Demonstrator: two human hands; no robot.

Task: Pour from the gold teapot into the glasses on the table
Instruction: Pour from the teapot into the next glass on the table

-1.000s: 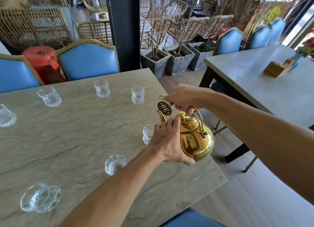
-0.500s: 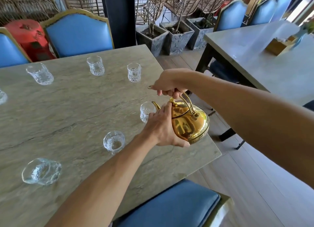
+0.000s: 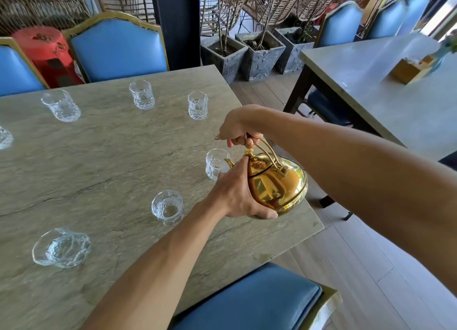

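Fingers [image 3: 234, 141] of the right hand [image 3: 237, 129] are curled round the top of the arched handle [image 3: 268, 151] of the gold teapot [image 3: 279, 183], gripping it from above. Those of the left hand [image 3: 235, 193] lie nearly straight against the pot's left flank, with the index fingertip [image 3: 244, 159] on the lid just beside the knob [image 3: 249, 152] and the thumb [image 3: 267, 214] stretched under the lower curve of the body, so that this hand supports the pot and does not grip it. The teapot thus sits between the two hands, the right at its 12 o'clock and the left at its 9 o'clock. It hangs tilted over the near right corner of the stone-patterned table [image 3: 99, 156], with its spout [image 3: 229, 162] aimed toward 10 o'clock. The spout tip meets the rim of the nearest glass [image 3: 215, 165]; whether liquid is running cannot be told. A second glass [image 3: 168, 207] stands at the teapot's 8 o'clock, near the left wrist, and a third glass [image 3: 61, 247] stands farther out along the same line. Three more glasses [image 3: 197, 105] [image 3: 142, 94] [image 3: 61, 106] form a row along the far side of the table, between 10 and 11 o'clock. One cropped glass [image 3: 5, 138] shows at the left edge of the view.
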